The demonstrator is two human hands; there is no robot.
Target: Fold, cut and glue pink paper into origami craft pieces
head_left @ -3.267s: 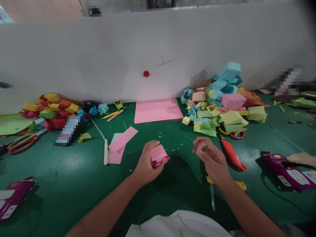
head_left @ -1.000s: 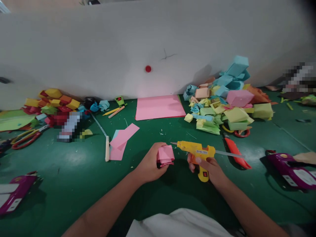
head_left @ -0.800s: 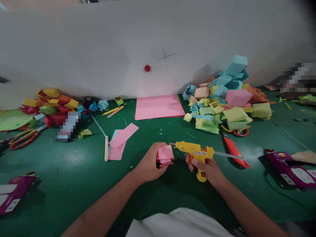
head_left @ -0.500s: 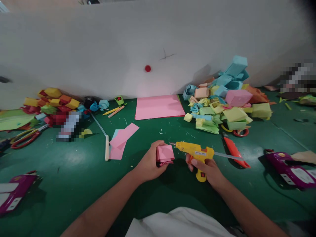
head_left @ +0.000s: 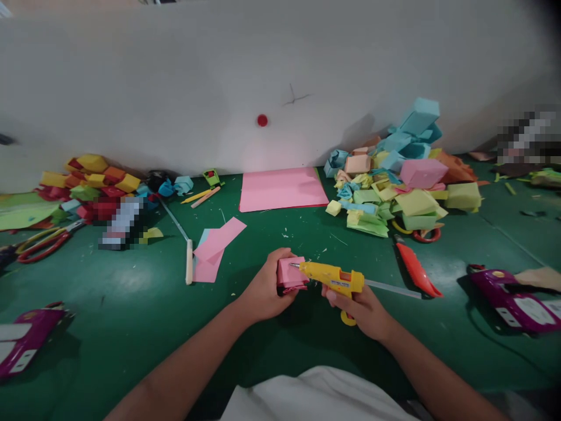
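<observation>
Scissors [head_left: 46, 244] near the yellow-orange block pile [head_left: 93, 178], far left. Left purple unit [head_left: 30, 338] and right purple unit [head_left: 517, 299] on green table [head_left: 131, 316]. Red cutter [head_left: 418, 271] lying right; red knob [head_left: 262, 120] on white panel [head_left: 175, 88].

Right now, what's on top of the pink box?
Over the pink box is the metal tip of the yellow glue gun; contact is unclear. The left hand covers its left side; its inside can't be seen.

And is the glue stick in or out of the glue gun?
Partly in: the glue stick juts from the rear of the yellow glue gun.
</observation>
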